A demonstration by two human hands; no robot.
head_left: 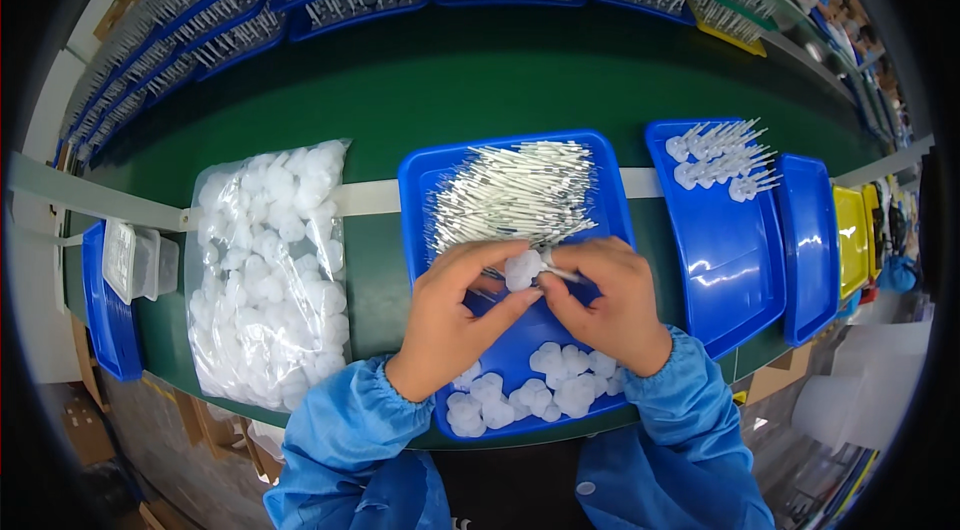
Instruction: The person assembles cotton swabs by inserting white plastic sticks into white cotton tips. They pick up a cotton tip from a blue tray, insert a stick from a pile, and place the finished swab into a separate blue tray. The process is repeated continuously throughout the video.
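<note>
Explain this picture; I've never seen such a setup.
There is no machine here: a person works with bare hands. A wide fisheye camera on the head looks down, so straight edges bend. The left hand holds a white rounded piece; the right hand pinches a thin rod beside it. On the green table, a blue tray carries a rod pile behind and loose white pieces in front. Left lies a clear bag of similar pieces; right, another blue tray holds pieces with rods sticking out.
</note>
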